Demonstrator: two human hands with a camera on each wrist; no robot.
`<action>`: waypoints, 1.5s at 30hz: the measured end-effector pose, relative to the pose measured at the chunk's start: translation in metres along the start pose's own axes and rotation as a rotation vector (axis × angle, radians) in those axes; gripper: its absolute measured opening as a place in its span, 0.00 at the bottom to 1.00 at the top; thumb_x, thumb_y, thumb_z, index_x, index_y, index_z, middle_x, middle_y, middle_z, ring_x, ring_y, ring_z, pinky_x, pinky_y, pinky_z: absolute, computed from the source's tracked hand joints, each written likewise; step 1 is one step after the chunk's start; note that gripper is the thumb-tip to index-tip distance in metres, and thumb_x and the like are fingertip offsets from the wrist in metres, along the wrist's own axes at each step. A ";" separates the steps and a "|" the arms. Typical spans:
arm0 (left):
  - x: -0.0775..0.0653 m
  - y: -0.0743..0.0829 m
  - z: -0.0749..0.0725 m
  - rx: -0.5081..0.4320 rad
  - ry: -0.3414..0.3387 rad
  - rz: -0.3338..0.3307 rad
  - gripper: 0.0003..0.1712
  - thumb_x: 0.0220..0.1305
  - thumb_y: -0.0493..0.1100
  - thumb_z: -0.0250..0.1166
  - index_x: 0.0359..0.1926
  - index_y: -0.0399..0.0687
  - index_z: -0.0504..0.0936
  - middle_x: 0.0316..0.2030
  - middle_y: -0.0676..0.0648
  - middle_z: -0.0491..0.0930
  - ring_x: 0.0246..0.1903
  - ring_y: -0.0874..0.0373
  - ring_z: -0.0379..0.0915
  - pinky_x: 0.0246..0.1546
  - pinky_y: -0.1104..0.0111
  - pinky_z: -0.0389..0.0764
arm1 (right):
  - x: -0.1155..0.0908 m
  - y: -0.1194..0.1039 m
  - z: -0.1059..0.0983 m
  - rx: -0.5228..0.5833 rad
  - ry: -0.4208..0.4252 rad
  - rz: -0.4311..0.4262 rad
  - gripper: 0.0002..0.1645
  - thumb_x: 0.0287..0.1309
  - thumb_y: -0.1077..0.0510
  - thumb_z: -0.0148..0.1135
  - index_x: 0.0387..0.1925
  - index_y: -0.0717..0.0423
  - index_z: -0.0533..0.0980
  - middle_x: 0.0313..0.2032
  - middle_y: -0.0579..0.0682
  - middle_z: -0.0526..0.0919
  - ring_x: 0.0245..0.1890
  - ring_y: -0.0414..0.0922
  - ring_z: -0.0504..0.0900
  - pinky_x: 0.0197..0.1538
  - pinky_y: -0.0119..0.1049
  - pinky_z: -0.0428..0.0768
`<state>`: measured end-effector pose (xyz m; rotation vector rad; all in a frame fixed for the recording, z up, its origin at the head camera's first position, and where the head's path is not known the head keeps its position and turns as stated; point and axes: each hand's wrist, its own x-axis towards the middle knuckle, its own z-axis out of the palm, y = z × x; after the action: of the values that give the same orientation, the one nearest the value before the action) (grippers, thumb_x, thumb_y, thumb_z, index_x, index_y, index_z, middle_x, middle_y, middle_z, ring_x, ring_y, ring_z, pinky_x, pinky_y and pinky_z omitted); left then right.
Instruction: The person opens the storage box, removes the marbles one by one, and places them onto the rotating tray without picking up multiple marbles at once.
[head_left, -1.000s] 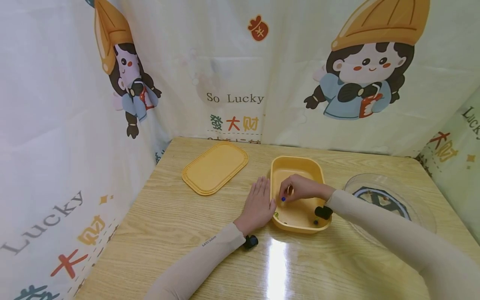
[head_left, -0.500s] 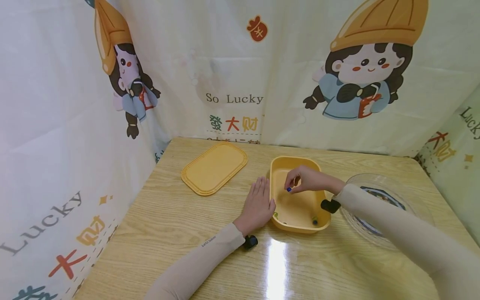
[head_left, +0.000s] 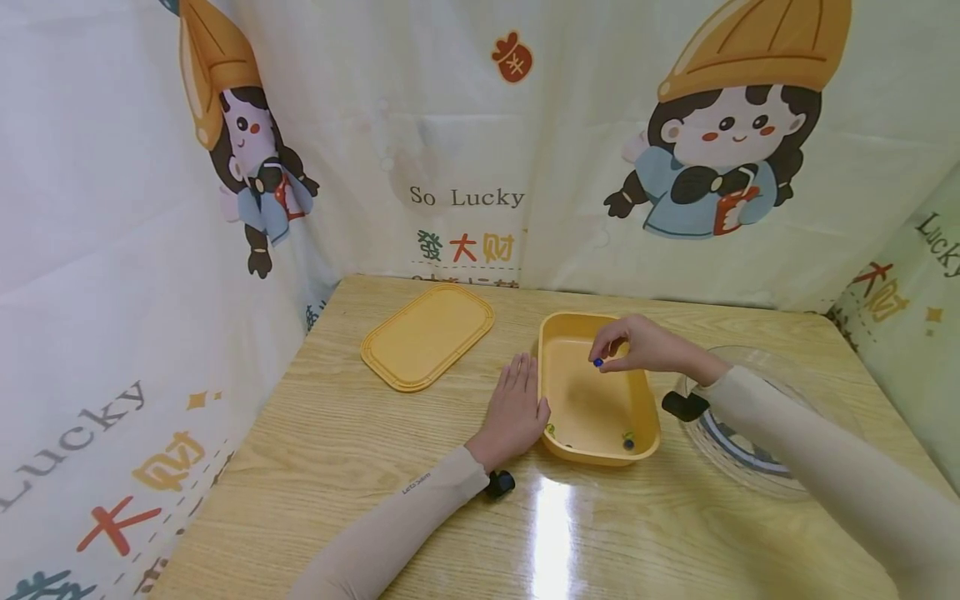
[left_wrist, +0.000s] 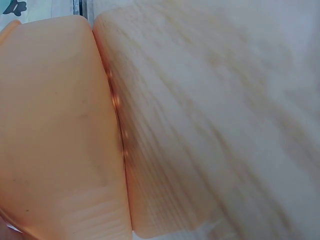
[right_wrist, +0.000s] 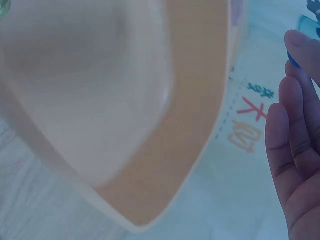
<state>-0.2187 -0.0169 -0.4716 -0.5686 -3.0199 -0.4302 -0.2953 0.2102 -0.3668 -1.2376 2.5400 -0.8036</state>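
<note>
My right hand (head_left: 639,346) pinches a small blue marble (head_left: 597,362) between thumb and fingertips, held over the yellow tub (head_left: 581,404). In the right wrist view, only a sliver of the blue marble shows between the fingers. My left hand (head_left: 512,414) lies flat with straight fingers along the tub's left side, its thumb at the rim. Inside the tub, a yellow-green marble (head_left: 551,429) sits at the near left. A dark marble (head_left: 629,444) lies in the near right corner, with a bit of yellow-green right behind it. The left wrist view shows the tub's outer wall (left_wrist: 55,115).
A flat yellow lid (head_left: 427,337) lies on the wooden table (head_left: 300,467) to the left of the tub. On the right, partly covered by my right forearm, stands a clear round dish (head_left: 701,450). A printed curtain (head_left: 360,150) hangs behind the table.
My right hand has lifted the blue marble and carried it to the right and away from me, toward the tub's far right side. The left hand has stayed in place.
</note>
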 end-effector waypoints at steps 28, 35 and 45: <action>-0.001 0.002 -0.002 -0.020 -0.003 0.012 0.36 0.72 0.49 0.40 0.72 0.34 0.44 0.73 0.36 0.44 0.74 0.47 0.35 0.73 0.57 0.44 | -0.078 0.005 -0.039 -0.110 0.243 0.200 0.07 0.49 0.60 0.69 0.32 0.47 0.83 0.33 0.42 0.83 0.32 0.29 0.76 0.39 0.26 0.79; -0.001 0.002 -0.002 -0.029 -0.010 0.007 0.36 0.72 0.49 0.40 0.72 0.35 0.44 0.73 0.37 0.44 0.74 0.47 0.35 0.73 0.56 0.44 | -0.100 0.015 -0.045 -0.106 0.302 0.166 0.09 0.49 0.64 0.69 0.33 0.50 0.83 0.32 0.37 0.82 0.31 0.28 0.77 0.35 0.24 0.78; 0.000 0.000 0.001 -0.030 0.011 0.008 0.36 0.71 0.49 0.41 0.72 0.34 0.45 0.73 0.36 0.45 0.74 0.46 0.35 0.73 0.56 0.44 | -0.125 0.036 -0.048 -0.085 0.373 0.184 0.11 0.46 0.69 0.69 0.33 0.55 0.83 0.31 0.31 0.82 0.31 0.25 0.76 0.33 0.18 0.74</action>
<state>-0.2182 -0.0165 -0.4721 -0.5789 -3.0047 -0.4778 -0.2603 0.3432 -0.3531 -0.9272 2.9561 -0.9692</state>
